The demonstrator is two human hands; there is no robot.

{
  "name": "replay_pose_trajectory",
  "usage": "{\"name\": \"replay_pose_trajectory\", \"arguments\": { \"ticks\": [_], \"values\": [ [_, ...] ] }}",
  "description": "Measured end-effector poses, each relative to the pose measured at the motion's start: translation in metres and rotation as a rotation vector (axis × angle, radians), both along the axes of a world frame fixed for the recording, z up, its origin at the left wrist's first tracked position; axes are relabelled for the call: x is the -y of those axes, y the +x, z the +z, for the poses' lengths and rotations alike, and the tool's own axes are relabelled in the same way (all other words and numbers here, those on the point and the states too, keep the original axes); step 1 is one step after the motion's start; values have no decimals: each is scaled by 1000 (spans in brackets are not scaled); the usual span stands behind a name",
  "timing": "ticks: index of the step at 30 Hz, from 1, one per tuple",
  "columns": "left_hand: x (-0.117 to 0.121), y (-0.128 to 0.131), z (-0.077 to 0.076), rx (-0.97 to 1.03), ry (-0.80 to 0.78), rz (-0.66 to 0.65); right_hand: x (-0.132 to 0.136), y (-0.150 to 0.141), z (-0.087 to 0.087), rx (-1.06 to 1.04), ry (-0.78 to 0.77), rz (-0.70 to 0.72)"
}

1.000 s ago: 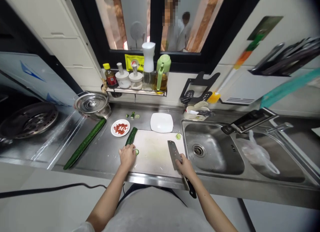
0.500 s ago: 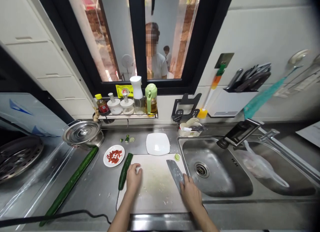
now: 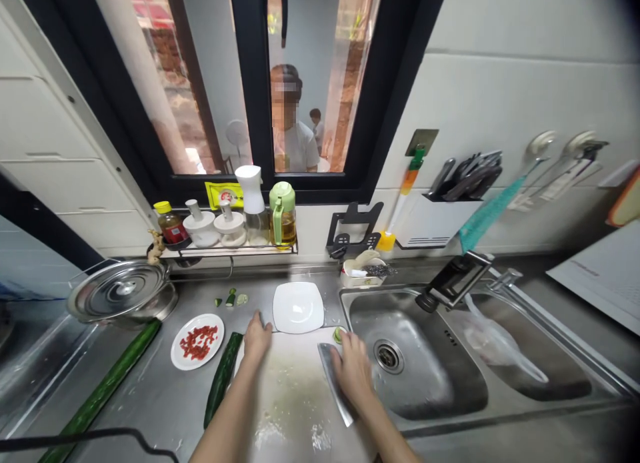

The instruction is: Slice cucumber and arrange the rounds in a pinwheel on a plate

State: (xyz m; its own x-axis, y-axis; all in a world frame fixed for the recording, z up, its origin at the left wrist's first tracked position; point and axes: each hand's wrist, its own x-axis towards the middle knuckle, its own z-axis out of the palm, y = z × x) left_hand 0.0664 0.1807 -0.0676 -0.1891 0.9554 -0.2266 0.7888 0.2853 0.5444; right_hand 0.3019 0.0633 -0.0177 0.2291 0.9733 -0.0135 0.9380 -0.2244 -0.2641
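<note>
My left hand (image 3: 257, 343) is over the back left of the white cutting board (image 3: 290, 390), thumb and fingers apart, holding nothing. My right hand (image 3: 354, 370) reaches to the board's back right corner. Its stretched fingertips are at small cucumber slices (image 3: 338, 334), partly covering them; a firm grip does not show. The kitchen knife (image 3: 333, 383) lies on the board beside my right thumb, its handle hidden under my hand and forearm. A cut cucumber (image 3: 223, 380) rests at the board's left edge. Behind the board is a white square plate (image 3: 299, 308).
A round plate (image 3: 180, 353) of chopped red pieces and a long cucumber (image 3: 105, 390) are at left, near a lidded steel pot (image 3: 123, 293). Cucumber bits (image 3: 231, 298) lie behind. A double sink (image 3: 415, 356) is at right. Bottles stand on a shelf (image 3: 235, 250). People show in the window.
My left hand has let go of the cut cucumber and moved right and back. My right hand has slid forward off the knife to the cucumber slices. The view has shifted.
</note>
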Motion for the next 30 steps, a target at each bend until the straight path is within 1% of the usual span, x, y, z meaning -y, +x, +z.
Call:
{"name": "replay_pose_trajectory", "arguments": {
  "ticks": [2,3,6,8,11,13,16,19,22,24,26,28,30],
  "values": [
    [-8,1,-2,23,-53,-33,-42,-6,7,-52,2,49],
    [-12,1,-4,36,-67,-48,-62,-10,8,-70,-27,59],
    [-20,5,-9,72,-67,-81,-109,-20,4,-92,-156,17],
    [-25,7,-12,85,-64,-91,-129,-25,-4,-123,-235,-35],
    [-31,10,-17,85,-74,-87,-143,-26,-16,-155,-261,-98],
    [-34,11,-19,94,-90,-62,-148,-22,-22,-163,-246,-111],
    [-38,13,-20,129,-124,-17,-153,-14,-25,-184,-231,-117],
    [-39,13,-18,150,-149,16,-157,-8,-23,-200,-223,-122],
    [-31,9,-12,187,-134,19,-154,-7,-18,-219,-206,-116],
    [-20,3,-7,232,-109,8,-147,-8,-14,-237,-189,-103],
    [-2,-5,-2,277,-95,-5,-134,-10,-11,-254,-175,-92],
    [20,-14,1,294,-88,-1,-115,-13,-11,-287,-161,-92],
    [45,-23,0,296,-76,-3,-91,-16,-13,-373,-129,-104]
  ]
}}
